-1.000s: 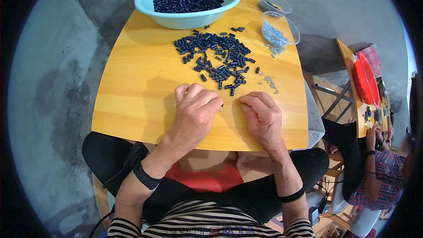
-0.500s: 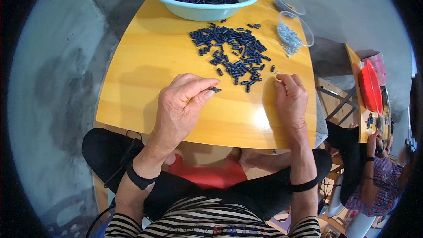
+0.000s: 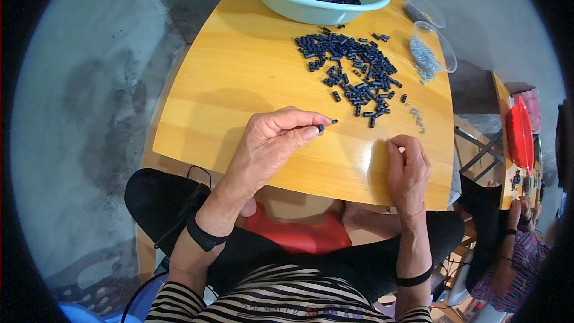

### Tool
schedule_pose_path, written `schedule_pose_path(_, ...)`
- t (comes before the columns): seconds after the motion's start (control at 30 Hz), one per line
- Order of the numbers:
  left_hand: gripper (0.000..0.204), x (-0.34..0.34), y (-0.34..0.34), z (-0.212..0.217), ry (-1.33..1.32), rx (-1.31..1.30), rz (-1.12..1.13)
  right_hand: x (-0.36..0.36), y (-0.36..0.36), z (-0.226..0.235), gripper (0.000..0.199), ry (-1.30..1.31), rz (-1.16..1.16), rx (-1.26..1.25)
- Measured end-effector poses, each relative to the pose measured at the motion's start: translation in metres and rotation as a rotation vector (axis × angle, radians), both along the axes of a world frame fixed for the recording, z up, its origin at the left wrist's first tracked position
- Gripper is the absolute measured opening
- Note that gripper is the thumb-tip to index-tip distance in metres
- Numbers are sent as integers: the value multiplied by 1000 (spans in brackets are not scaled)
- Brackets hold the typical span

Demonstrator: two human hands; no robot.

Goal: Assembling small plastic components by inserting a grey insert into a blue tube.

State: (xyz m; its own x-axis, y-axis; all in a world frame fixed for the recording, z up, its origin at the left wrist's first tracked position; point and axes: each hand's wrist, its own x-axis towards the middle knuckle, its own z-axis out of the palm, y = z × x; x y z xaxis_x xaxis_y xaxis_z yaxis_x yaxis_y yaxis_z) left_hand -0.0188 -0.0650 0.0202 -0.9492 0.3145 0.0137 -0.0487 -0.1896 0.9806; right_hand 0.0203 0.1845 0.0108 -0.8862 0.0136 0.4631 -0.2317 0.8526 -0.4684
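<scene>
Left hand (image 3: pixel 272 143) pinches a small black tube (image 3: pixel 321 127) over the yellow table (image 3: pixel 239 84); tube mostly hidden by fingertips. Right hand (image 3: pixel 408 170) curled on table, contents indiscernible. Black tube pile (image 3: pixel 353 69) lies beyond

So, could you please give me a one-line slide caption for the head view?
Left hand pinches a small black tube over the yellow table; right hand rests near the pile of black tubes.

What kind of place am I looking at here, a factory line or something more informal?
Likely an informal small-parts assembly workshop: a bare concrete floor, a small wooden table with loose black tubular parts beside a full teal basin, and another person working at a neighbouring table.
</scene>
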Motion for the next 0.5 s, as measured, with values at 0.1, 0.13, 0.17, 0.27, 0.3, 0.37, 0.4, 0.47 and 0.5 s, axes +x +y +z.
schedule_pose_path(0.1,18,1,0,1,-72,29,-31,7,-4,-1,8,-47,-9,-48)
schedule_pose_path(0.13,17,1,1,1,-80,46,-27,7,-4,-1,8,-60,-6,-63)
schedule_pose_path(0.17,17,1,0,1,-79,43,-27,8,-4,-1,8,-59,-6,-65)
schedule_pose_path(0.27,19,1,0,-3,-98,38,-63,8,-5,-2,11,-45,4,-81)
schedule_pose_path(0.3,20,0,0,-4,-117,79,-72,7,-7,1,13,-36,-8,-97)
schedule_pose_path(0.37,21,0,0,-7,-136,118,-81,6,-7,1,14,-28,-20,-115)
schedule_pose_path(0.4,22,1,-1,-9,-144,147,-68,5,-5,-1,14,-2,23,-76)
schedule_pose_path(0.47,23,2,-2,-11,-151,173,-52,5,-4,-2,14,24,69,-40)
schedule_pose_path(0.5,23,1,-3,-13,-169,184,-63,5,-5,-1,12,26,57,-55)
